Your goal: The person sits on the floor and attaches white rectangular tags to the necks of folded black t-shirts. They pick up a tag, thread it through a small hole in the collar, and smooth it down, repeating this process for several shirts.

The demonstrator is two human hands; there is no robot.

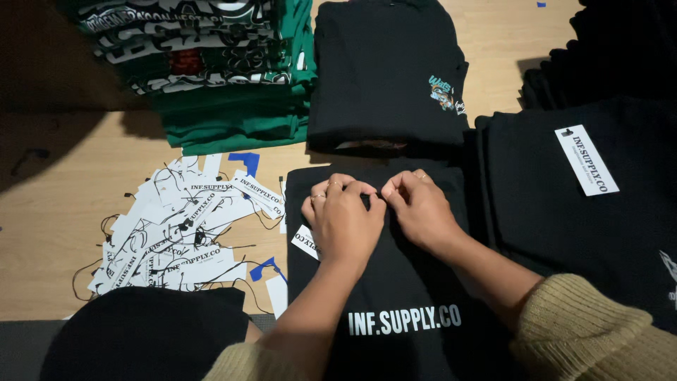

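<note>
A folded black shirt [395, 296] with white lettering near its lower edge lies in front of me on the wooden table [56, 212]. My left hand [342, 222] and my right hand [417, 206] rest together on its upper part, fingertips pinched on the black fabric where they meet. A white paper tag [305, 242] peeks out from under my left hand. Whether either hand also holds the tag's string is hidden.
A loose heap of white tags with black strings [180, 229] lies to the left. A stack of green printed shirts [211, 63] sits at the back left, a black stack [384, 70] behind, and a tagged black shirt [564, 204] to the right.
</note>
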